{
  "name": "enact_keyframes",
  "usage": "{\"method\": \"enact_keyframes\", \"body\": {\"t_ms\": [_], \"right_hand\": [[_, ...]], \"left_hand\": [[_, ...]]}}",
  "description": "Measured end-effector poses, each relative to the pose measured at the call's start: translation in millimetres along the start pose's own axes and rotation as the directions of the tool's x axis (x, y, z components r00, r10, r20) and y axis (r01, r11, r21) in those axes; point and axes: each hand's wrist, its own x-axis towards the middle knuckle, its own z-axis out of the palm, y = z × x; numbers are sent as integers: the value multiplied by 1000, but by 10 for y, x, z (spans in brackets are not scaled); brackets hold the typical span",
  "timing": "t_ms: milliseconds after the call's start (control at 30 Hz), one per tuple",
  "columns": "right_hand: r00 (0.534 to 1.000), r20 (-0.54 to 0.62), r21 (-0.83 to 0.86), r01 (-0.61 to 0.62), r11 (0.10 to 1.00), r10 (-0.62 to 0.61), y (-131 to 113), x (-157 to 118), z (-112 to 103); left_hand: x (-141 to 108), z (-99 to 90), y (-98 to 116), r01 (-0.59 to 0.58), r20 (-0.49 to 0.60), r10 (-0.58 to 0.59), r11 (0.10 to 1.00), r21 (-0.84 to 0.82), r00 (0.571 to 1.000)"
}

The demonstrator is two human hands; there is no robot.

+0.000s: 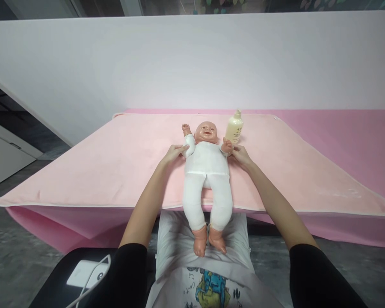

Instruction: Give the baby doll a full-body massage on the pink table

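A baby doll (207,158) with a white cloth body lies on its back, its head toward the wall and its bare feet hanging past the table's front edge. My left hand (177,152) is closed on the doll's upper arm at the left of the picture, thumb on top. On the other side, my right hand (241,155) grips the doll's other arm near the wrist, its fingertips partly hidden behind the doll's hand. Just beyond my right hand stands a pale yellow pump bottle (234,127), upright beside the doll's head.
A light pink pad (131,158) lies under the doll, over a darker pink cover (349,141) that hangs down in front. Behind the table rises a white partition (192,64). At lower left, a white device (87,273) with a cable rests on a black surface.
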Motion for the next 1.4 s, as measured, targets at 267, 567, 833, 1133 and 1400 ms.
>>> {"method": "enact_keyframes", "body": {"t_ms": [267,567,833,1133,1400], "right_hand": [[1000,-1,-97,15,995,-15,28,19,-15],[1000,-23,-154,-20,988,16,28,29,-2],[999,34,-187,-9,982,16,-30,15,25],[999,8,-153,-43,987,45,-31,43,72],[998,-40,-170,-47,984,41,3,16,36]], "left_hand": [[-34,77,5,20,-42,-23,996,-83,999],[36,58,-51,10,-69,-13,999,-38,998],[89,30,-82,45,-150,-47,999,-15,988],[155,39,-132,66,-218,-51,996,62,975],[100,56,-85,94,-191,-86,995,34,978]]}}
